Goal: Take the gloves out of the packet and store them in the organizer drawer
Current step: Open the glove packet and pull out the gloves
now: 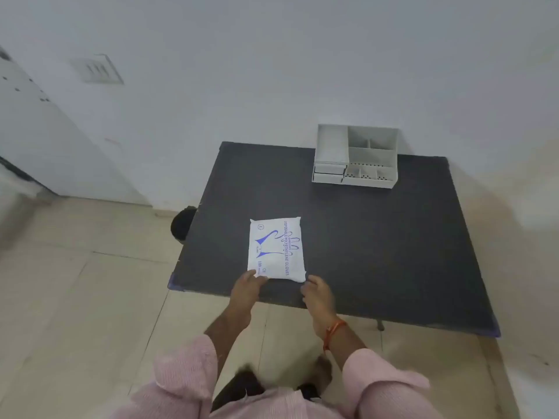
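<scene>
Task barely begun: your left hand (248, 286) and right hand (314, 290) touched the sealed packet (276, 250), grip unclear; organizer (357, 157) drawers shut.

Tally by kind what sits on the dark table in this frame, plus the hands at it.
White plastic packet of disposable polyethylene gloves: 1
Grey plastic desktop organizer with drawers and open compartments: 1
Hands at the packet's near edge: 2, left hand and right hand
Total: 4
</scene>
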